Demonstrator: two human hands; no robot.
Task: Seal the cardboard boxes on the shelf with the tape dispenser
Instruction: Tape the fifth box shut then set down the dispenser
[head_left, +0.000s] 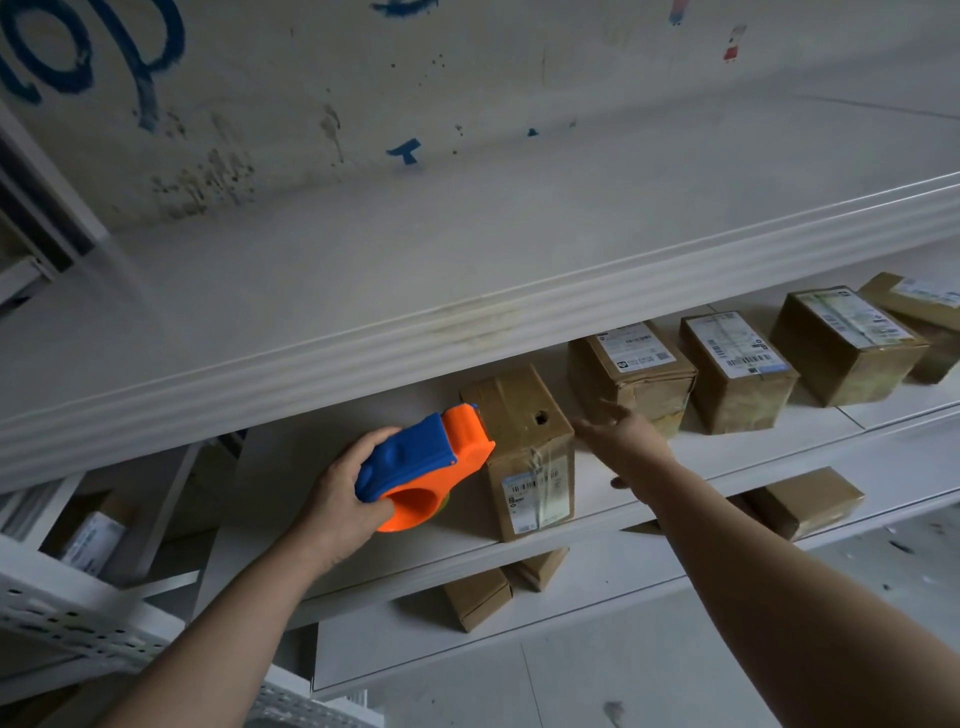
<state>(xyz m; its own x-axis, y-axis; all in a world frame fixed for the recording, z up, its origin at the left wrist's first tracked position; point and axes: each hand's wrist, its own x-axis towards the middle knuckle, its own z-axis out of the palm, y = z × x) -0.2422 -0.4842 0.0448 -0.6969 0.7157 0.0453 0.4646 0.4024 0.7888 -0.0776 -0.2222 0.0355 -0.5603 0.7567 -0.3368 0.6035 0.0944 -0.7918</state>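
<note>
My left hand (343, 493) grips the blue and orange tape dispenser (423, 462), whose front end touches the upper left edge of a tall cardboard box (524, 426) on the white shelf (691, 457). That box has a small hole in its top and a label on its front. My right hand (626, 441) hovers with fingers extended just right of the box, blurred. To the right stands a row of several labelled cardboard boxes, the nearest two being a crumpled box (631, 374) and a squarer box (737, 369).
An upper shelf board (467, 291) overhangs the boxes. More cardboard boxes (478, 597) lie on lower shelves, one flat box (805, 499) at the right. A perforated metal rack (78, 618) stands at the lower left. Grey floor shows at the bottom right.
</note>
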